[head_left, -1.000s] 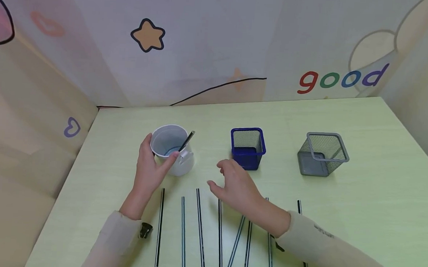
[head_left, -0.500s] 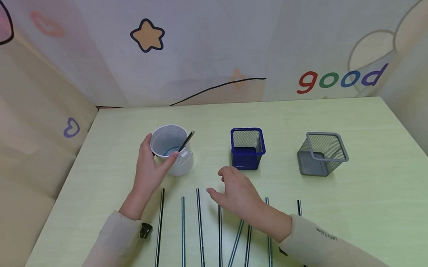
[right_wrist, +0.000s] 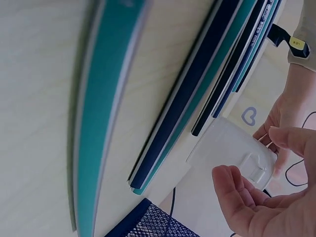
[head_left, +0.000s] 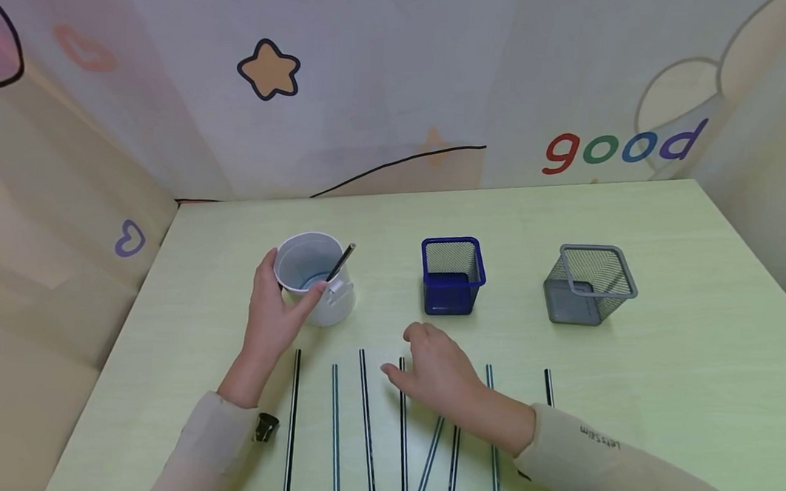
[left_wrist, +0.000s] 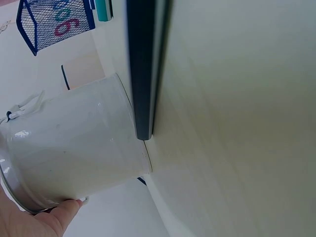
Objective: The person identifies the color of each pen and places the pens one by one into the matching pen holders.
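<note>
My left hand [head_left: 272, 321] grips a small white plastic bucket [head_left: 332, 309], its thumb at the near rim and its fingers round the left side. One dark pencil [head_left: 342, 260] leans inside, its end above the rim. In the left wrist view the fingers [left_wrist: 64, 215] lie against the bucket's wall near the rim. My right hand [head_left: 438, 370] hovers over the row of pencils, fingers loosely bent, thumb apart, with nothing between them; the right wrist view shows the same. Below it lie a black-striped pencil [head_left: 403, 439] and a slanted teal pencil [head_left: 429, 462].
Several more pencils, such as a black one [head_left: 292, 426] and a teal one [head_left: 335, 435], lie side by side at the front of the table. Behind them stand a navy mesh basket [head_left: 450, 297] and a grey mesh basket [head_left: 571, 307]. A printed wall sheet [head_left: 388, 89] borders the back.
My right hand has drawn back from beside the navy basket, down toward the pencils. The left hand stays on the bucket, and the pencil in it has not moved.
</note>
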The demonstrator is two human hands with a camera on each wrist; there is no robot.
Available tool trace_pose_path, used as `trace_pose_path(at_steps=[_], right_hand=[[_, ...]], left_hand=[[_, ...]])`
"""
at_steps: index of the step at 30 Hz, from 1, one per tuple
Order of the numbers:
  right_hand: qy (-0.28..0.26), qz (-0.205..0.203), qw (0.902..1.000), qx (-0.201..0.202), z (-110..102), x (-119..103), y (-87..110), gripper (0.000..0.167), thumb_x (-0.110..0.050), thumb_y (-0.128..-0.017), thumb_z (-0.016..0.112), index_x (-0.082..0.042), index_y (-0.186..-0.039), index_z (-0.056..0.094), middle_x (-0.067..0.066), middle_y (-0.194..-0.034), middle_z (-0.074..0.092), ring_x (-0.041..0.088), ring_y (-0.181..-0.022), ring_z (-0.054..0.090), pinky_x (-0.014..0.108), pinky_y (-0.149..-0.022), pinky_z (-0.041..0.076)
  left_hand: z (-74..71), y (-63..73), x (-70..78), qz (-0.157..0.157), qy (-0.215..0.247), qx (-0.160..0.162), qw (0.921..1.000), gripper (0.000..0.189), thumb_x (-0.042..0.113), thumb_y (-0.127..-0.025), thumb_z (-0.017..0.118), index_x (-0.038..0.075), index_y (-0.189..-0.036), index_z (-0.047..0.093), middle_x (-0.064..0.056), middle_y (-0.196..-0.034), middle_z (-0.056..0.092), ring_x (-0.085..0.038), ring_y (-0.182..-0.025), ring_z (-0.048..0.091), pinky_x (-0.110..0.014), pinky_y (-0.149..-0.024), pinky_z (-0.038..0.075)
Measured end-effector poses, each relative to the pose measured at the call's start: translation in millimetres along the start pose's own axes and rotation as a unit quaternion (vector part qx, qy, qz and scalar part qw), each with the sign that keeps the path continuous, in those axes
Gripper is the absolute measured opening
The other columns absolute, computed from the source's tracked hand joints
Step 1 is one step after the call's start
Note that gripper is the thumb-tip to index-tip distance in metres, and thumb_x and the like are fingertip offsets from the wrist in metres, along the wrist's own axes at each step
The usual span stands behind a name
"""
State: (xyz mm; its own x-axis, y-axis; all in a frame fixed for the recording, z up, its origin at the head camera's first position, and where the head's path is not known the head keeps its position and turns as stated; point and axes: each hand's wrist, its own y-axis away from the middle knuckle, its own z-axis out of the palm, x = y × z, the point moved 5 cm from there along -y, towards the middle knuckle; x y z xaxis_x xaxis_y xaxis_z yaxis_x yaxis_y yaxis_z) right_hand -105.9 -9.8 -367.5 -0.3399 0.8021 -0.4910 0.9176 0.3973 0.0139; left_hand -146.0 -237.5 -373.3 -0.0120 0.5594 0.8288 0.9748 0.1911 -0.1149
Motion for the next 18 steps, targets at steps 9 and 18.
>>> trace_pose_path(at_steps=[9,18], right_hand=[[-0.004,0.001,1.0000,-0.008,7.3,4.1,2.3,0.037,-0.030,-0.080,0.074,0.002,-0.091,0.059,0.004,-0.069,0.056,0.015,-0.058,0.047,0.028,-0.054,0.044],[0.006,0.009,0.9997,-0.022,15.8,5.6,6.7,0.037,-0.030,-0.078,0.076,-0.005,-0.072,0.050,0.001,-0.056,0.045,0.015,-0.049,0.043,0.027,-0.045,0.037]], left_hand=[[-0.9,0.3,0.5,0.003,0.002,0.007,1.0000,0.092,0.034,-0.085,0.071,0.004,-0.150,0.013,-0.019,-0.147,0.028,-0.035,-0.135,0.034,-0.049,-0.110,0.034],[0.0,0.9,-0.2,0.008,0.005,0.006,0.9999,0.094,0.036,-0.084,0.071,0.003,-0.150,0.013,-0.019,-0.148,0.027,-0.035,-0.135,0.034,-0.049,-0.109,0.035]])
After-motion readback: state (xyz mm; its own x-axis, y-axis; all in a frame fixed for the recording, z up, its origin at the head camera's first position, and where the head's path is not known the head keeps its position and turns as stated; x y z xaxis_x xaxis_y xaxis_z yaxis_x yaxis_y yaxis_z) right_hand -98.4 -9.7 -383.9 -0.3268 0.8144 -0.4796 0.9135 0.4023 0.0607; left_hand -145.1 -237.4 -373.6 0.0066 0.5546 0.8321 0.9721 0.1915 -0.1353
